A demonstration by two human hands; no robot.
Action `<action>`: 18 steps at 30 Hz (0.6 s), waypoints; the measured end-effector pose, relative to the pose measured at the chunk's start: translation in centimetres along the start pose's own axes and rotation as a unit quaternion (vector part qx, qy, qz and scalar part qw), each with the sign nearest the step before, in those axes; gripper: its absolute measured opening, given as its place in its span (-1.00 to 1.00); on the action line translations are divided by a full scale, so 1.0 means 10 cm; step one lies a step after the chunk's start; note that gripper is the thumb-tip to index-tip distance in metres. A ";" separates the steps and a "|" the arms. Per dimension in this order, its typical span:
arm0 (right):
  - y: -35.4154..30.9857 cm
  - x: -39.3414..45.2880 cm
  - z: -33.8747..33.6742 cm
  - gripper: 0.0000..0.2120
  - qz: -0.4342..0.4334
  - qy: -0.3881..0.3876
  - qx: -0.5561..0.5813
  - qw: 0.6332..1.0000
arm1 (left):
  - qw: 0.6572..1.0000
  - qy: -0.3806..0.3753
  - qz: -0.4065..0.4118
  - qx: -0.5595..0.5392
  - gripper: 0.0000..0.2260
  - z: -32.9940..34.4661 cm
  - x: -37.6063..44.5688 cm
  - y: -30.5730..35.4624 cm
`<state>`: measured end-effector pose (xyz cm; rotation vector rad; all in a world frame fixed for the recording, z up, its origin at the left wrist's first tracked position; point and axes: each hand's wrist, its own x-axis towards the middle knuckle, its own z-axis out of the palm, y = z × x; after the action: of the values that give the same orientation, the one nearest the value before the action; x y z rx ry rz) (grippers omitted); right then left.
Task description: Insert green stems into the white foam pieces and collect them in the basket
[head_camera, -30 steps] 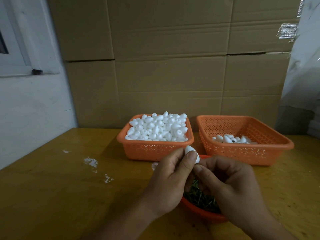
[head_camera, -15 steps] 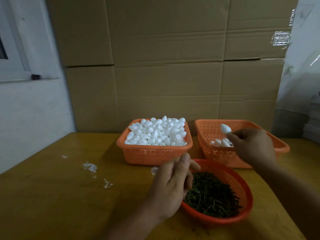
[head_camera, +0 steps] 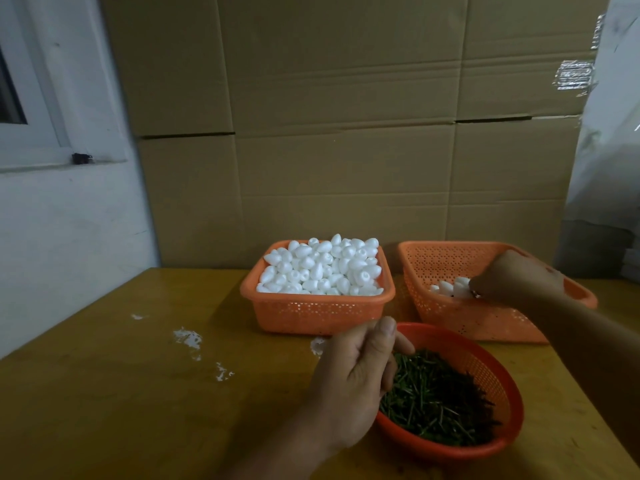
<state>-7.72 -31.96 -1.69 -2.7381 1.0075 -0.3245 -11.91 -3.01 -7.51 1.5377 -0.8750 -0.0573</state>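
Seen from the head: looked like the drop-off step. Had the right grip (head_camera: 512,278) down in the square orange plastic basket on the right (head_camera: 450,245), touching the few small white foam pieces (head_camera: 450,289) lying there. Fingers curled; could not tell if holding one. Held the left grip (head_camera: 356,375) loosely curled, with nothing in it, over the rim of the round red basket (head_camera: 498,375) of thin green stems (head_camera: 436,393). Next, probably needed a fresh piece from the heaped white egg-shaped foam (head_camera: 322,268) on the yellow wooden bench (head_camera: 121,393). Looked smooth, light, easy to dent.
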 end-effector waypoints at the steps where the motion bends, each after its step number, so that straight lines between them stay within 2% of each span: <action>1: 0.00 -0.02 0.00 -0.79 -0.006 0.010 0.002 1.000 | 1.000 0.000 0.001 0.003 -0.59 0.00 0.00 0.00; 8: 0.10 -0.34 -0.02 -0.74 -0.054 0.058 0.135 0.988 | 1.000 0.001 0.001 0.003 -0.68 -0.02 0.01 0.01; 12: 0.13 -0.72 -0.04 -0.83 -0.108 0.055 0.229 0.966 | 1.000 0.013 0.004 0.018 -0.77 -0.02 0.01 0.01; 15: 0.13 -1.05 -0.05 -0.80 -0.145 0.061 0.293 0.943 | 0.998 0.038 -0.003 0.043 -0.76 -0.07 0.05 0.02; 18: 0.11 -1.36 0.06 -0.78 -0.189 0.048 0.290 0.937 | 0.995 0.062 -0.036 0.067 -0.76 -0.20 0.18 0.07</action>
<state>-18.33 -23.81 -4.43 -2.3516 0.3079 -0.6964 -9.97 -2.27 -5.66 1.6793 -0.7375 0.0446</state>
